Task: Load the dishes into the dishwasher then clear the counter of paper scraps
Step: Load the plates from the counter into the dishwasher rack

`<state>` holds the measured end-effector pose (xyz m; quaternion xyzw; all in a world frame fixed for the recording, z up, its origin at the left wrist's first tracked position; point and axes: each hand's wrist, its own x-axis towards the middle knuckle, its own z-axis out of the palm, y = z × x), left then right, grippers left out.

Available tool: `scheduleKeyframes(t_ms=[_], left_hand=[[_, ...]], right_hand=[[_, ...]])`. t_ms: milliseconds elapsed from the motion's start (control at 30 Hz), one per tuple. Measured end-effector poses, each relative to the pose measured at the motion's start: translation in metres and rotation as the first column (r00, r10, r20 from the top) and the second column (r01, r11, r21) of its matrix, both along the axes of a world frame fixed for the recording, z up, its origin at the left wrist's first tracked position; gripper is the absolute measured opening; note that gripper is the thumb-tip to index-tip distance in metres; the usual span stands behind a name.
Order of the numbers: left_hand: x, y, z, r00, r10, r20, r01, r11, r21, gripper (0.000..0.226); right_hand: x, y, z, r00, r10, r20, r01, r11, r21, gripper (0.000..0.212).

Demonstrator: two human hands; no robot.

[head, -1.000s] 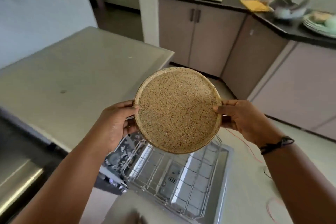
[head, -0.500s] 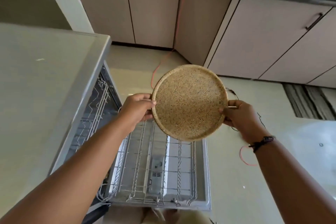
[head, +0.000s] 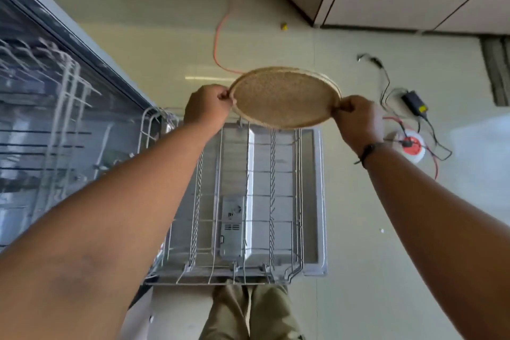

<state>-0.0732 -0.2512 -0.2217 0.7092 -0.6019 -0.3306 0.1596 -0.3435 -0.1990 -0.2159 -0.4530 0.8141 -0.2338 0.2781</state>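
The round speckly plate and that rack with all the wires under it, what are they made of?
The plate looks like speckled tan stoneware or maybe melamine with a matte finish: sandy flecks all over and little shine. I can't tell which for sure. The left hand and right hand hold it by its rim. The rack looks like thin metal wire with a pale grey coating: slim straight rods with a smooth, even colour.

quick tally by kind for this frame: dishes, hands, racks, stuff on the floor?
Speckled plate, gripped at both edges by left hand and right hand: 1
Hands: 2
Pulled-out lower rack: 1
Orange cable on floor: 1
Black adapter on floor: 1
Red-and-white reel on floor: 1
Total: 7
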Motion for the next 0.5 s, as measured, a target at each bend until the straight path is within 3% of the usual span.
scheduleKeyframes(t_ms=[100, 167, 267, 367, 500], left_hand=[[-0.006, -0.015, -0.053, 0.999, 0.024, 0.030, -0.024, 1.000, 0.012, 0.017], [-0.007, -0.023, -0.079, 0.999, 0.017, 0.044, -0.018, 1.000, 0.017, 0.018], [-0.007, -0.037, -0.110, 0.996, 0.015, 0.086, -0.015, 1.000, 0.001, 0.022], [-0.005, -0.051, -0.129, 0.994, 0.046, 0.098, -0.044, 0.999, -0.026, 0.025], [0.001, -0.060, -0.147, 0.992, 0.081, 0.100, -0.077, 0.996, -0.039, 0.025]], right_hand=[[-0.004, -0.024, -0.055, 1.000, 0.021, -0.005, -0.021, 1.000, 0.018, 0.004], [-0.006, -0.036, -0.083, 0.999, 0.045, -0.027, -0.045, 0.999, 0.031, 0.016], [-0.006, -0.048, -0.118, 0.997, 0.062, -0.043, -0.061, 0.998, 0.032, 0.012], [-0.001, -0.056, -0.141, 0.995, 0.084, -0.049, -0.083, 0.996, 0.013, 0.023], [0.004, -0.064, -0.159, 0.988, 0.132, -0.078, -0.131, 0.991, 0.019, 0.007]])
